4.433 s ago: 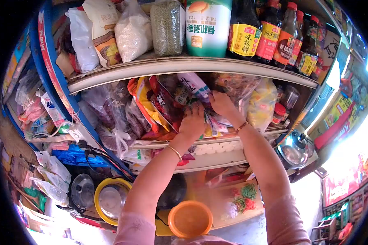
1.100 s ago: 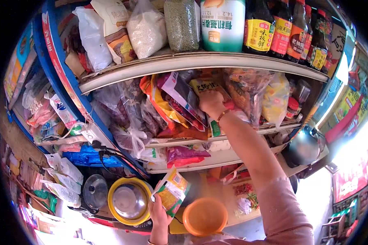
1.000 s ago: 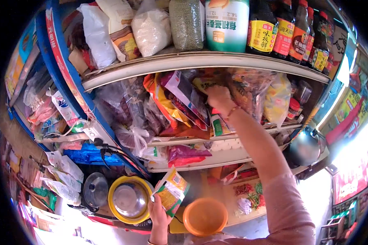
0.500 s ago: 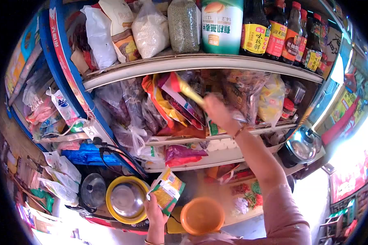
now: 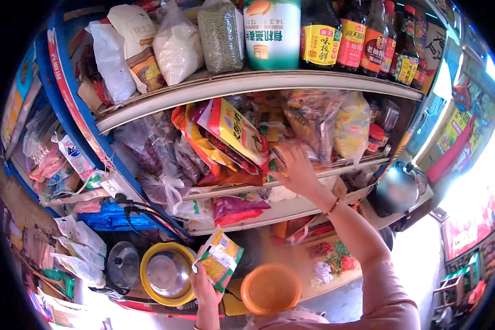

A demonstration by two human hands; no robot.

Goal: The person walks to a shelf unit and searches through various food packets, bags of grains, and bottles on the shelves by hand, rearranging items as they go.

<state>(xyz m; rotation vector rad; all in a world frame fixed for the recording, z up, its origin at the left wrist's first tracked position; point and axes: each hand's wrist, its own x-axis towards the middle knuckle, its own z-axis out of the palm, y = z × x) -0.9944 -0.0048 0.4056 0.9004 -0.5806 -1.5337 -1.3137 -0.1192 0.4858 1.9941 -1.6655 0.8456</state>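
In my left hand [image 5: 205, 288], low in the view, is a small yellow, white and green packet [image 5: 220, 260]. My right hand [image 5: 296, 166] reaches to the middle shelf, fingers apart, at small packages near the shelf's front; its fingertips partly overlap them, and a firm hold cannot be made out. To its left a yellow and red bag [image 5: 235, 129] leans on an orange bag [image 5: 195, 144]. Clear plastic bags with brown contents [image 5: 312, 118] stand behind and right of the hand, next to a bag of yellow items [image 5: 351, 129].
The upper shelf [image 5: 258, 81] holds bags, a green and white container [image 5: 272, 36] and sauce bottles [image 5: 320, 41]. Below are a yellow-rimmed basin [image 5: 146, 273], an orange bowl [image 5: 270, 289], and a cutting board [image 5: 308, 283] with chopped red, green and pale food. A pot [image 5: 396, 190] stands right.
The yellow and red bag has moved left out of my right hand and now leans on the other bags. My right hand has moved lower on the shelf. My left hand still holds the packet.
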